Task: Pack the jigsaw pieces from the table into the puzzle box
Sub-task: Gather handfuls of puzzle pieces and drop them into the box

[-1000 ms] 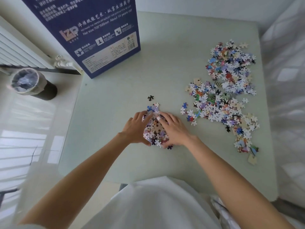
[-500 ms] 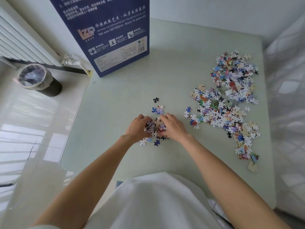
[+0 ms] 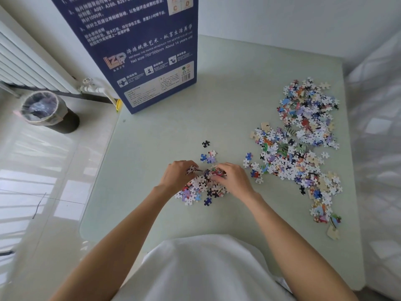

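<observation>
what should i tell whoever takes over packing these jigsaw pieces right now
Left hand and right hand: fingers curled, gripping a small heap of multicoloured jigsaw pieces near the front of the pale green table.
Tall dark blue cardboard puzzle box stands upright at the table's far left; its opening is out of view.
Large loose spread of pieces lies along the right side; a few strays sit just beyond the hands.
Done: one handful gathered.
Left: carry it to the box, then the spread and strays.
</observation>
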A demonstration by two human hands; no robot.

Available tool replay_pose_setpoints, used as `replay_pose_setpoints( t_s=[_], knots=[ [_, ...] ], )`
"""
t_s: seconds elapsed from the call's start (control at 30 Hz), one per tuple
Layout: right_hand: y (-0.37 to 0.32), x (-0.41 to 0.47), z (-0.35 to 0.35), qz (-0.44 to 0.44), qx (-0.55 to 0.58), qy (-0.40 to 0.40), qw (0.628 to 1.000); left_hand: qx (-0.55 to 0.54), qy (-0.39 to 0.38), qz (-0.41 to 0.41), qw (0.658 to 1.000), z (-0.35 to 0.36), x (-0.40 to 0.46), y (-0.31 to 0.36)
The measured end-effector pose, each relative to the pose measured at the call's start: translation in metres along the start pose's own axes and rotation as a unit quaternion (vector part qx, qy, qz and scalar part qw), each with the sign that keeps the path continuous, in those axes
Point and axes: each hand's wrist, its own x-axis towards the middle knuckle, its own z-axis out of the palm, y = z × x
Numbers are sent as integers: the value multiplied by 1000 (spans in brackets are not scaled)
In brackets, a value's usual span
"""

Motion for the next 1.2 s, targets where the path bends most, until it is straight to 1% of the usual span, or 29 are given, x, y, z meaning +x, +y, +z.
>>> replay_pose_setpoints(
  t_s=[0.27,0.43,0.7,0.8,0.87,0.97,1.03,1.13,1.2],
  knots=[
    [0,1,-11,21,-15,62,998,-11,27,-3,1000,-5,4,1],
    [2,3,-20,49,-28,57,997,-35,36,-18,999,-13,0,-5],
    [-8,1,-45,35,-43,69,996,-55,71,-25,996,-26,-10,1],
    [-14,-1,-54,36,-34,71,996,-61,84,-11,995,-31,-15,7],
    [-18,-2,-64,29,-3,68,997,-65,93,12,994,-41,-16,13],
    [-36,2,-94,-1,65,74,995,-60,134,72,986,-76,-14,28],
    [-56,9,-127,-35,125,93,987,-53,183,119,974,-116,-11,42],
    [-94,22,-181,-92,173,133,972,-41,283,185,940,-191,-1,65],
    [-120,37,-217,-125,203,162,958,-13,335,217,917,-244,10,79]
  ],
)
